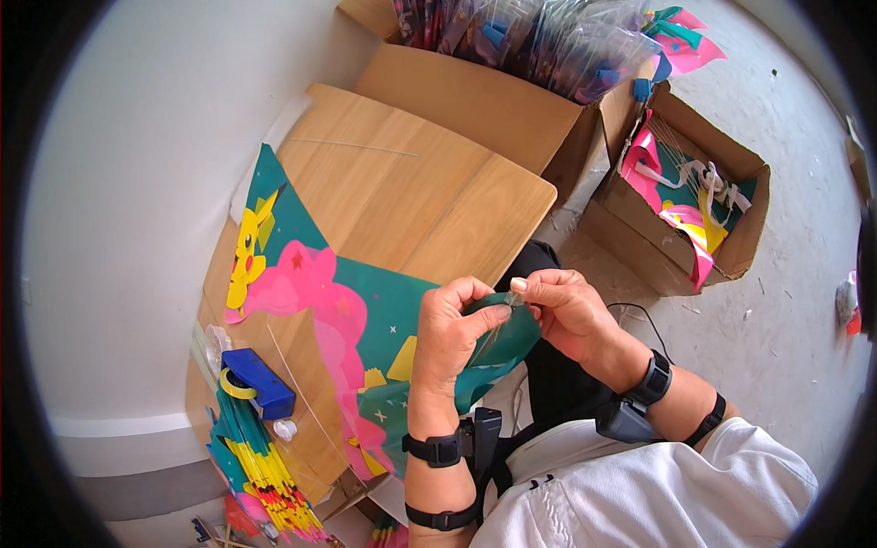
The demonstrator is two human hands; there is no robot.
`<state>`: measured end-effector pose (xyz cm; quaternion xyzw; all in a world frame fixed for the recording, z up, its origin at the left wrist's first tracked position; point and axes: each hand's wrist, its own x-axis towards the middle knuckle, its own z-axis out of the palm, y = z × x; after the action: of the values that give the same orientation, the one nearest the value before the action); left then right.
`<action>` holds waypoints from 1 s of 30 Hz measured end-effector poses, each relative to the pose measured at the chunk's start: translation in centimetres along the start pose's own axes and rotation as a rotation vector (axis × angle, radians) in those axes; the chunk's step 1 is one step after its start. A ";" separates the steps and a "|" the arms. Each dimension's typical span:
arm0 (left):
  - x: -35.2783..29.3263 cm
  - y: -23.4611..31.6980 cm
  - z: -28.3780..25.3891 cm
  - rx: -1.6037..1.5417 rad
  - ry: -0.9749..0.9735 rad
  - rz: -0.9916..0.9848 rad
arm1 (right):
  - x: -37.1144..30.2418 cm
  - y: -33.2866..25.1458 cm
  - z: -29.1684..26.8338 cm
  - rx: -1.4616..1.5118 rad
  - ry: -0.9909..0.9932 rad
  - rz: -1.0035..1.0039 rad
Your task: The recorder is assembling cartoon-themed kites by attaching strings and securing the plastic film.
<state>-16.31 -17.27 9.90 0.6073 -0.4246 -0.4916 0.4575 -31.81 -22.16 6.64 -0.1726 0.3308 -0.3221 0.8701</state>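
A thin green and pink kite sheet (367, 297) with a yellow cartoon figure spreads over the table, and its near end is lifted off the surface. My left hand (449, 336) pinches that raised green end between thumb and fingers. Close against it, my right hand (577, 315) has thumb and forefinger pressed together at the sheet's edge. A small clear piece, like tape or film, shows between the two hands. Exactly what the right fingertips grip is partly hidden.
On the wooden table (429, 196) are a blue tape dispenser (265, 384), a thin rod (297, 370) and a bundle of folded kites (260, 466). An open carton (607, 233) with kite parts stands at right. Behind the table, a larger carton (466, 96) holds bagged kites.
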 end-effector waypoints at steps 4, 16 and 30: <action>0.1 0.0 0.1 -0.008 0.008 -0.002 | -0.2 -0.1 0.1 -0.197 0.032 -0.140; 0.2 -0.1 -0.1 0.030 -0.004 -0.005 | 0.0 -0.5 0.1 -0.480 0.003 -0.384; 0.6 -0.9 -0.2 -0.059 -0.028 -0.034 | 0.3 -0.4 -0.3 -0.763 0.019 -0.555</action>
<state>-16.00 -17.64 8.94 0.5939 -0.4058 -0.5200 0.4607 -32.01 -22.73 6.48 -0.5589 0.3749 -0.3997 0.6224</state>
